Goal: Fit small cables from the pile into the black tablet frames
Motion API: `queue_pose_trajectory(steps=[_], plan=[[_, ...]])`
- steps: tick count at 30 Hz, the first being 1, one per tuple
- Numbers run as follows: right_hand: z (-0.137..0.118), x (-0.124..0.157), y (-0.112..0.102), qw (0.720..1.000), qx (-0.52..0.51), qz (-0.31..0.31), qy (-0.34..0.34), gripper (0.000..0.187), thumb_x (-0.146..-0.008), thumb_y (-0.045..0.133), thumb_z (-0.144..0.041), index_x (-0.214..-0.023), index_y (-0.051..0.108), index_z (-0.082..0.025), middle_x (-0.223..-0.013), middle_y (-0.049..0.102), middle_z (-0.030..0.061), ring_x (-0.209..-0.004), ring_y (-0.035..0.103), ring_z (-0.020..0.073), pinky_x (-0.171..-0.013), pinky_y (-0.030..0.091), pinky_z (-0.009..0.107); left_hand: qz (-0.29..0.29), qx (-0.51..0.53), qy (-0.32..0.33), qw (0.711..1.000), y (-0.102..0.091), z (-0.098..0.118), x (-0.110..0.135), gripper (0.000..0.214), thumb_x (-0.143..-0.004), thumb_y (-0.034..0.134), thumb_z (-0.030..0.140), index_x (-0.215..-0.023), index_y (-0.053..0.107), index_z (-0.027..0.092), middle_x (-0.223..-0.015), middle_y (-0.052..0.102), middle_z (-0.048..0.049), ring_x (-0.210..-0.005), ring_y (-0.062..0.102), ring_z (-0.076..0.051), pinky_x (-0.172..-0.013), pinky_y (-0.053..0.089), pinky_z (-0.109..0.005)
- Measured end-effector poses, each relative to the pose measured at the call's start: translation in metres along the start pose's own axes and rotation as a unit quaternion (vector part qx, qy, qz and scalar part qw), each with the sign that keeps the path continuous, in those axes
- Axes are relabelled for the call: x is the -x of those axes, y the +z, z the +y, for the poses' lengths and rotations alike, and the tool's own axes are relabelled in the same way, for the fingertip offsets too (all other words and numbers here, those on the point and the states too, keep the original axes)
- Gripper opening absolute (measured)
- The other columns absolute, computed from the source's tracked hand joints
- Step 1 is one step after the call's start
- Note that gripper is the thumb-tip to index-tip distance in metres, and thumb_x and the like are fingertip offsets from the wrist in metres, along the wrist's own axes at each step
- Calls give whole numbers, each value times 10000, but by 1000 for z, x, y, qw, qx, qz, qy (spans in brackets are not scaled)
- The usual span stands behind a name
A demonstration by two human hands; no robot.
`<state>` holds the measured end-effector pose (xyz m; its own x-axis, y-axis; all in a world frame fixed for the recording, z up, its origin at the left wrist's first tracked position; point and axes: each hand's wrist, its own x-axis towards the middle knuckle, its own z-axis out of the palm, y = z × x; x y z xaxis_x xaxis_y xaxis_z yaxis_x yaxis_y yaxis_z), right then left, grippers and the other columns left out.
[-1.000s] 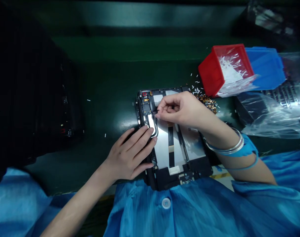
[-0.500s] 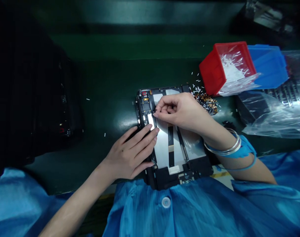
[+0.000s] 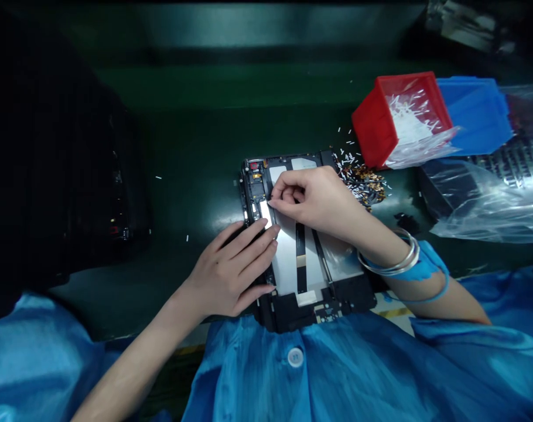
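An opened tablet chassis point(image 3: 328, 293) with silver plates, black flex strips and a small circuit board lies on the green work surface point(image 3: 191, 158) right in front of me. My left hand point(image 3: 231, 269) rests flat on its left edge, fingers stretched out, holding it down. My right hand point(image 3: 314, 196) is curled over the upper left part, thumb and forefinger pinched at a spot beside the circuit board; what they pinch is too small to make out. Silver bangles and a blue strap circle my right wrist.
A tilted red bin point(image 3: 398, 117) lined with plastic holds small white parts, with a blue bin point(image 3: 477, 114) behind it. Loose white bits and a pile of small brown-gold parts point(image 3: 365, 181) lie beside the tablet. Clear plastic bags point(image 3: 481, 199) cover dark trays at right. A dark mass point(image 3: 60, 176) stands at left.
My right hand's pinch has slid slightly left and down along the tablet's left side; the black curved cable seen earlier beside my left fingertips no longer shows. My left hand stays put.
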<state>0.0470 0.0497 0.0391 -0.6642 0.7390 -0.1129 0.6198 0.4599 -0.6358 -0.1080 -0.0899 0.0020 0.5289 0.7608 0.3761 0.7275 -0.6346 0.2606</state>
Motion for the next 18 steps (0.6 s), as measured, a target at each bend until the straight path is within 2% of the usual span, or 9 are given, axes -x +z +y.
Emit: queue_pose_trajectory(steps=[2, 6, 8, 10, 12, 14, 16, 18], plan=[[-1, 4, -3, 999, 26, 36, -16, 23, -742, 630, -171, -741, 652, -179, -572, 558, -36, -567, 478, 98, -582, 314, 249, 3, -5, -7, 1000, -2, 0, -6, 414, -920, 493, 359, -1196, 579, 63, -1276, 607, -159, -1253, 508, -300, -1045, 370, -451], [6, 30, -18, 984, 66, 162, -22, 93, -807, 619, -241, -878, 650, -190, -603, 567, -31, -570, 510, 112, -574, 345, 246, 15, -29, -54, 998, -5, -4, -23, 373, -924, 491, 319, -1210, 570, 94, -1266, 618, -143, -1234, 521, -303, -1034, 370, -465], [18, 52, -24, 973, 89, 212, 2, 121, -839, 593, -281, -883, 656, -188, -600, 570, -22, -548, 513, 114, -555, 354, 244, 37, -13, -100, 994, -6, -3, -26, 357, -929, 478, 269, -1254, 539, 137, -1299, 598, -122, -1259, 498, -286, -1036, 374, -454], [34, 78, -24, 960, 136, 240, 45, 198, -853, 579, -340, -921, 677, -181, -547, 550, -20, -507, 506, 121, -522, 341, 244, 94, 17, -180, 979, -5, 5, -21, 401, -920, 483, 219, -1318, 487, 174, -1347, 556, -112, -1284, 469, -271, -1046, 371, -439], [47, 102, -17, 944, 204, 242, 90, 338, -863, 551, -429, -1025, 691, -167, -494, 541, -14, -439, 479, 128, -466, 288, 247, 146, 35, -283, 947, 0, 23, -9, 447, -909, 501, 207, -1354, 461, 210, -1377, 517, -106, -1283, 458, -268, -1054, 365, -435], [53, 120, -5, 949, 226, 188, 114, 445, -881, 496, -498, -1097, 685, -157, -448, 539, -8, -399, 475, 141, -430, 247, 248, 133, 56, -359, 922, 7, 45, 4, 447, -914, 501, 242, -1360, 472, 258, -1394, 487, -88, -1276, 451, -272, -1056, 360, -448], [52, 130, 5, 961, 198, 145, 124, 517, -896, 455, -530, -1159, 659, -134, -472, 577, 8, -419, 509, 148, -435, 277, 247, 97, 97, -386, 912, 11, 67, 14, 490, -916, 499, 316, -1401, 432, 296, -1449, 421, -76, -1311, 403, -295, -1073, 337, -488], [45, 133, 8, 972, 137, 135, 132, 546, -906, 433, -538, -1203, 633, -126, -506, 600, 9, -444, 517, 138, -457, 316, 245, 90, 153, -403, 898, 9, 83, 17, 542, -908, 494, 401, -1433, 388, 324, -1500, 354, -55, -1359, 336, -324, -1096, 301, -534]])
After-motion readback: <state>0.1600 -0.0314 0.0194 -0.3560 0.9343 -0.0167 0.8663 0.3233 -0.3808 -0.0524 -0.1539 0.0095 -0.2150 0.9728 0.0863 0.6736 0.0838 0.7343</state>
